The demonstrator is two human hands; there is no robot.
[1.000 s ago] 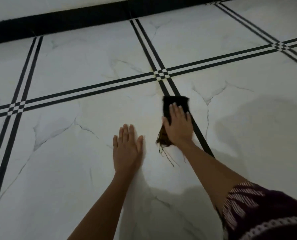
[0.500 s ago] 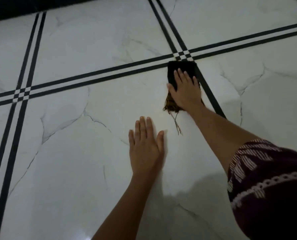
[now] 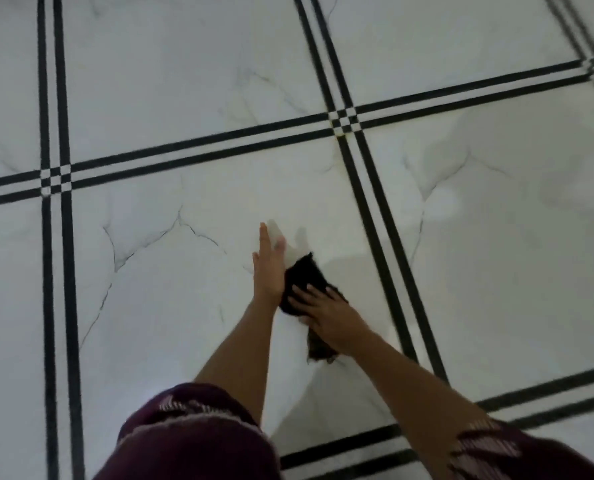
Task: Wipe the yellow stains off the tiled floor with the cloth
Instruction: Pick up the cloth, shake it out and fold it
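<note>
A dark cloth (image 3: 306, 277) with a frayed brownish end lies on the white marble-look tiled floor (image 3: 184, 306). My right hand (image 3: 326, 315) presses down on it with fingers spread over its near part. My left hand (image 3: 269, 263) is flat, fingers straight and together, its edge right beside the cloth's left side. A faint yellow mark (image 3: 340, 135) shows at the crossing of the black lines further away. No other stain is clear on the tile around the cloth.
Double black lines (image 3: 375, 220) run across the floor in a grid, one pair just right of the cloth. Dark patterned sleeves (image 3: 191, 434) fill the bottom edge. A greyish shadow lies over the right tile (image 3: 531, 168).
My right hand has pulled the cloth back from the line crossing toward me and to the left. My left hand has lifted from lying flat and now sits beside the cloth. The view has tilted down.
</note>
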